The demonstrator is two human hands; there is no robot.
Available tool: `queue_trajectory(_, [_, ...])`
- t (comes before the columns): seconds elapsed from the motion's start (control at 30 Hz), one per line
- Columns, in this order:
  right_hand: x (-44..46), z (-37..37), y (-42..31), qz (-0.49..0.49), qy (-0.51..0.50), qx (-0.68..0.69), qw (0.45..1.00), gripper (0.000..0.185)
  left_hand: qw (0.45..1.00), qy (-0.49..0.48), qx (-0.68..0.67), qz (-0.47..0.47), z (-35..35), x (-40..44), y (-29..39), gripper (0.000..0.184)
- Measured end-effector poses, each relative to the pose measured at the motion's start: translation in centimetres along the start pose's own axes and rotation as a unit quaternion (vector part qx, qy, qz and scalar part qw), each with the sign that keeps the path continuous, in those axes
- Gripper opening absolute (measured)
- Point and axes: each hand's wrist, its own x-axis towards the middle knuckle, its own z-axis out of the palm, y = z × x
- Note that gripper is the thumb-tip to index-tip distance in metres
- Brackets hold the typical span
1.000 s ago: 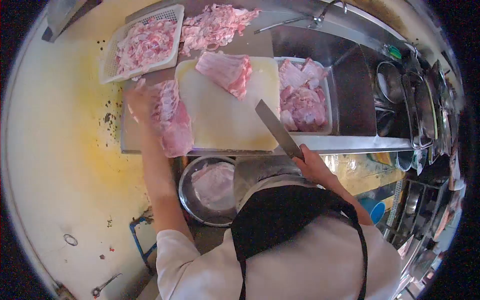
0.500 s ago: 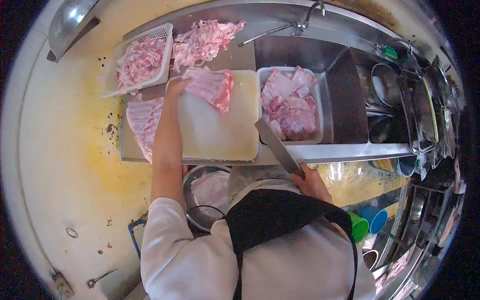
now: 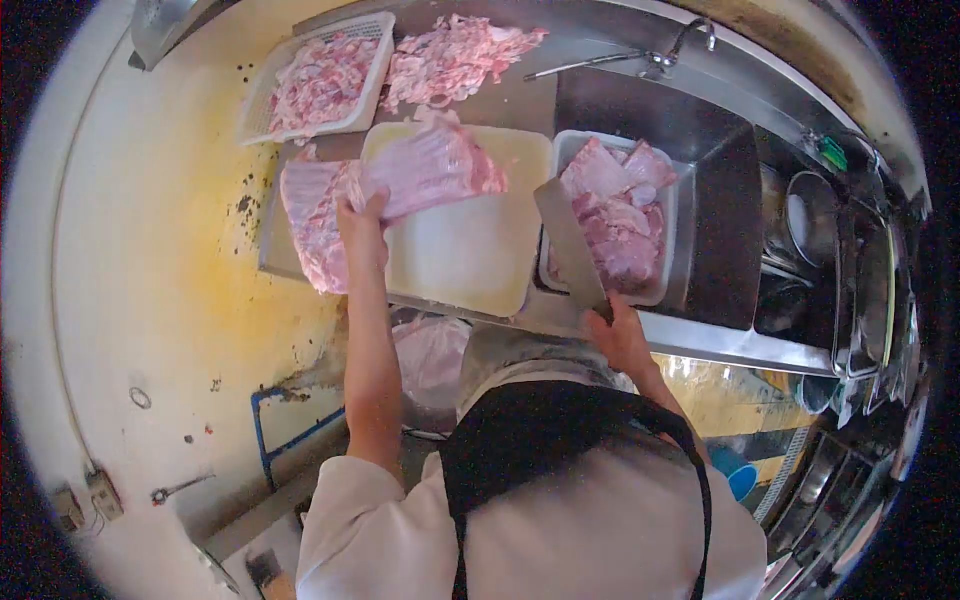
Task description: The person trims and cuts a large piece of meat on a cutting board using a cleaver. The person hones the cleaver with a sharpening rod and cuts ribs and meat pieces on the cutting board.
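Head view: the left hand [image 3: 362, 222] has its fingers closed on the near left end of the ribs [image 3: 435, 172], which are over the white board [image 3: 460, 255] on the bench [image 3: 522, 100]. More meat [image 3: 312, 215] is left of it. The right hand [image 3: 618, 338] grips the knife [image 3: 570, 237] by the tray [image 3: 671, 235].

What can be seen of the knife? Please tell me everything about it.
The knife has a long, broad, grey blade that looks like metal, with a squared end. The right hand grips it and hides most of the handle. The blade slants away to the left, partly hiding the white tray, its end near the right edge of the cutting board in this view. Contact with either is unclear.
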Motion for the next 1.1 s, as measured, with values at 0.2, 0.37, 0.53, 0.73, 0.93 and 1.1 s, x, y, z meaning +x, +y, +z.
queue_trajectory(0.2, [1.8, 1.5, 0.0, -0.067, -0.002, -0.019, 0.998, 0.037, 0.736, -0.016, 0.604, 0.306, -10.1, -0.1, -5.9, 0.032])
queue_trajectory(0.37, [3.2, 4.3, -6.0, -0.067, -0.057, -0.005, 0.996, 0.045, 0.734, -0.116, 0.482, 0.464, -3.9, 1.1, -8.0, 0.042])
queue_trajectory(0.53, [5.3, 8.1, -8.6, -0.055, -0.053, -0.023, 0.997, 0.037, 0.744, -0.193, 0.482, 0.420, 0.7, 0.6, -8.7, 0.036])
queue_trajectory(0.73, [7.1, 10.5, -10.1, -0.055, -0.040, -0.108, 0.992, 0.031, 0.716, -0.201, 0.552, 0.378, 1.8, 1.7, -8.6, 0.039])
queue_trajectory(0.93, [9.2, 11.4, -12.8, -0.019, -0.035, -0.158, 0.987, 0.030, 0.710, -0.194, 0.537, 0.412, 1.7, 3.0, -10.0, 0.055])
queue_trajectory(1.1, [19.3, 14.4, -15.0, -0.258, 0.129, -0.164, 0.943, 0.044, 0.724, -0.233, 0.538, 0.363, 1.3, 3.1, -9.9, 0.060])
